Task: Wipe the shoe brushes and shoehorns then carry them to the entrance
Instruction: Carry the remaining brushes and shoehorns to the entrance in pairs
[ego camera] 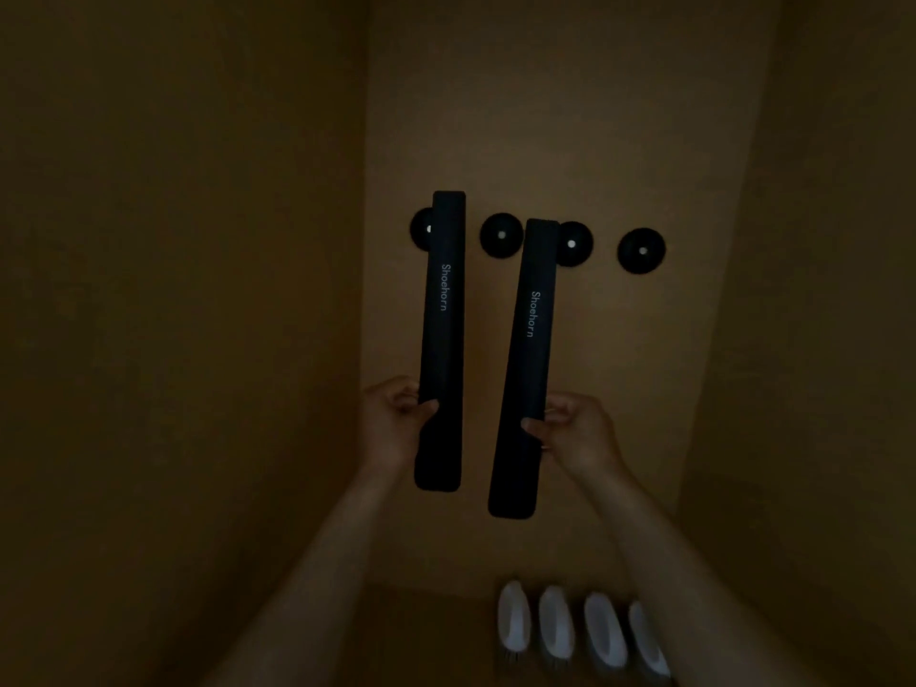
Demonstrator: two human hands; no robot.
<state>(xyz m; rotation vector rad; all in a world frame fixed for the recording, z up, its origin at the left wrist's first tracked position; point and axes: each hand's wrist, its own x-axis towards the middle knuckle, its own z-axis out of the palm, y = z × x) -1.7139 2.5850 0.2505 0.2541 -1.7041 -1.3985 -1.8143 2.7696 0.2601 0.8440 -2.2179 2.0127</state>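
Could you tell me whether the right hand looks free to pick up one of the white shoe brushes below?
Probably not yet: the right hand is gripping a black shoehorn, so it must release that first.

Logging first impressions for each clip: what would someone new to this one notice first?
Two long black shoehorns, each printed "Shoehorn", stand upright at the centre, one in the left hand and one in the right hand, raised against a dim tan wall. Behind their tops runs a row of four round black wall knobs. Low at the right, four pale shoe brushes lie side by side.
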